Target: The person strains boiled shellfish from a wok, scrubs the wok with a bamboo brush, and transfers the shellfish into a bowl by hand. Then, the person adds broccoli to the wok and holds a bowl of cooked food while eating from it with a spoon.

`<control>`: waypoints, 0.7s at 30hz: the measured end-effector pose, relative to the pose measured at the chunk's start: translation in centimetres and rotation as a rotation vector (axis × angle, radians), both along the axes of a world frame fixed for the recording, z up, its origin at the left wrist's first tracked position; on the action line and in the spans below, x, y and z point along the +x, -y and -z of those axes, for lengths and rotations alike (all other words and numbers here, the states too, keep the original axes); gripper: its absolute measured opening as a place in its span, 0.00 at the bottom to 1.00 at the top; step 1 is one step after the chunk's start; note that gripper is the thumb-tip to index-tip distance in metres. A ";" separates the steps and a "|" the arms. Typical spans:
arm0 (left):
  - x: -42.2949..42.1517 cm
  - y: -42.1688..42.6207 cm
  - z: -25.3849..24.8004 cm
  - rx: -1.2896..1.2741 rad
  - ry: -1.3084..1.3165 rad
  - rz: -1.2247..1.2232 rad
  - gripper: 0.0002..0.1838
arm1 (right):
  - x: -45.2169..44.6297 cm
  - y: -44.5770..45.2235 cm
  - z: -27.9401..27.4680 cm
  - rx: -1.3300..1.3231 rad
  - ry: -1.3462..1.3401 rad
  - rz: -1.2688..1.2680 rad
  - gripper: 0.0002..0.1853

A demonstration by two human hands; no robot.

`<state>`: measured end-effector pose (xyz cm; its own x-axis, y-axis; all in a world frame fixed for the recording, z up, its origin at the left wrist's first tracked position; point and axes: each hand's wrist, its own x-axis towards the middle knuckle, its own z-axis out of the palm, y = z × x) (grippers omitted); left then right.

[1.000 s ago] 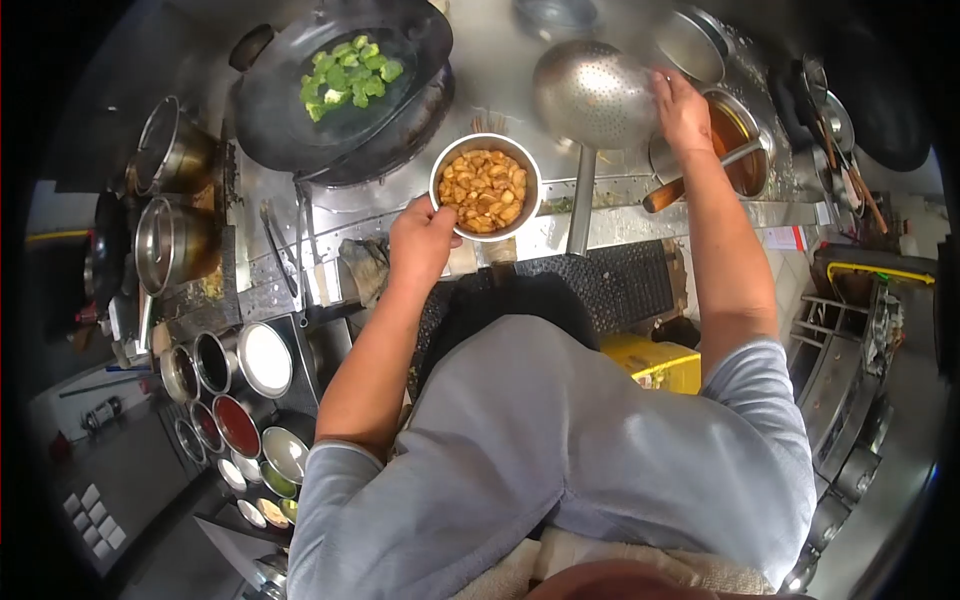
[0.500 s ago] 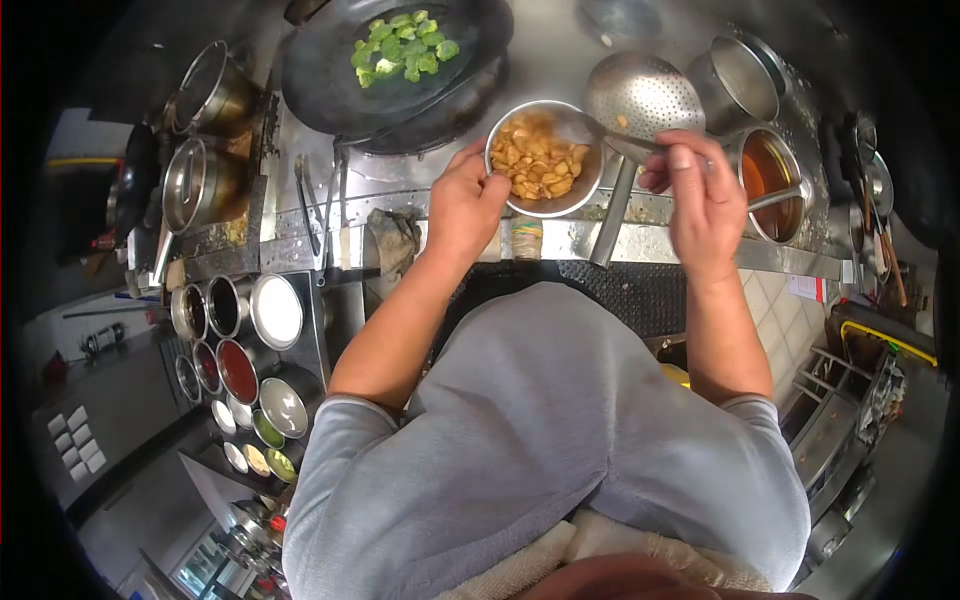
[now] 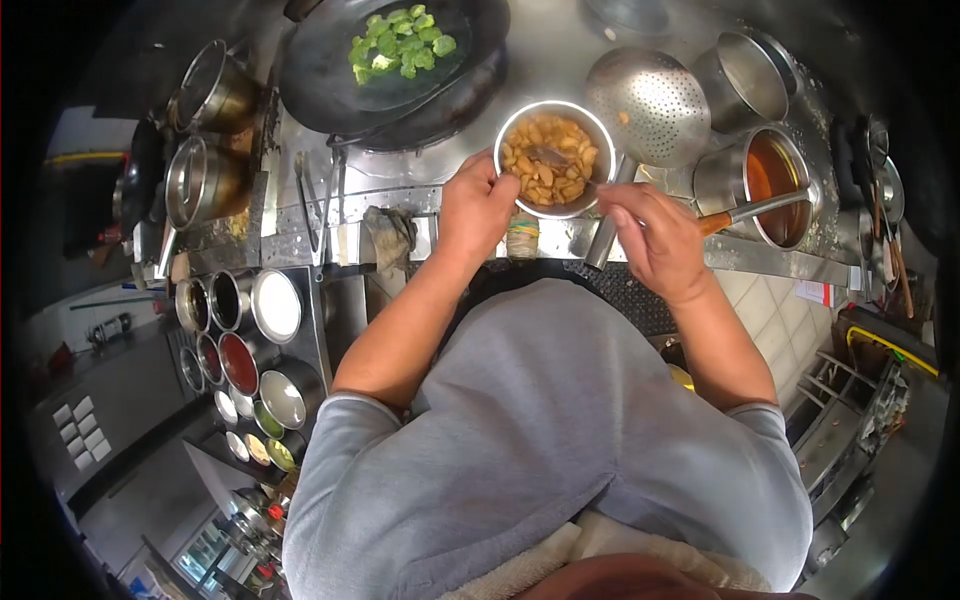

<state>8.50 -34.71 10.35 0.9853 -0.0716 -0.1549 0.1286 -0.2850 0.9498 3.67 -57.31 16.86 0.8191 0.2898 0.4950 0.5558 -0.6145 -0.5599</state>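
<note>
My left hand (image 3: 480, 208) grips the left rim of a round metal bowl (image 3: 611, 150), thumb over the edge. Glossy brown pieces (image 3: 545, 180) of food, too small to name, fill much of it. My right hand (image 3: 655, 240) is closed at the bowl's right side on a metal spoon (image 3: 549, 157), whose head dips among the pieces; its handle is mostly hidden by my fingers. Right behind the bowl lies a perforated skimmer (image 3: 650, 105), its thick handle (image 3: 608, 225) passing beside my right hand.
A black wok (image 3: 315, 75) holding broccoli (image 3: 400, 42) stands at the back left. To the right, a pot (image 3: 728, 178) of amber liquid has a ladle (image 3: 760, 207) resting in it. Tongs (image 3: 310, 210) and a rag (image 3: 388, 238) lie left; several sauce containers (image 3: 240, 362) stand lower left.
My right hand has moved left and down, bringing the spoon into the food. The bowl, still in my left hand, has shifted slightly right and its opening faces me more.
</note>
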 end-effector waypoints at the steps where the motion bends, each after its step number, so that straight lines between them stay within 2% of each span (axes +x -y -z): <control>1: 0.0 0.0 0.2 -0.014 -0.017 -0.010 0.13 | -0.1 0.5 -0.4 -0.016 0.022 -0.027 0.10; 2: 0.1 0.0 0.3 -0.028 -0.031 -0.020 0.13 | 0.0 0.8 -0.5 -0.040 0.038 -0.004 0.11; 8: 0.4 -0.5 0.7 0.145 0.269 0.042 0.12 | 1.0 -0.4 -1.0 -0.134 0.077 0.049 0.11; 10: 0.5 -0.6 0.3 0.158 0.274 0.054 0.12 | 0.8 -1.2 -0.9 -0.131 0.039 0.090 0.10; 13: 0.2 -0.6 0.6 0.183 0.307 0.065 0.12 | 1.7 -3.0 0.9 -0.004 0.019 0.239 0.08; 15: 0.1 -0.5 1.1 0.191 0.326 0.068 0.12 | 2.3 -3.7 2.7 0.146 -0.090 0.307 0.07; 21: 0.1 -0.6 1.3 0.176 0.309 0.080 0.12 | 2.2 -4.2 3.8 0.697 -0.325 0.408 0.09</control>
<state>8.56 -34.08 9.01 0.9800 -0.1489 0.1323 -0.1860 -0.4455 0.8757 5.88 -53.13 13.06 0.9245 -0.3391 0.1738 0.1141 -0.1889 -0.9753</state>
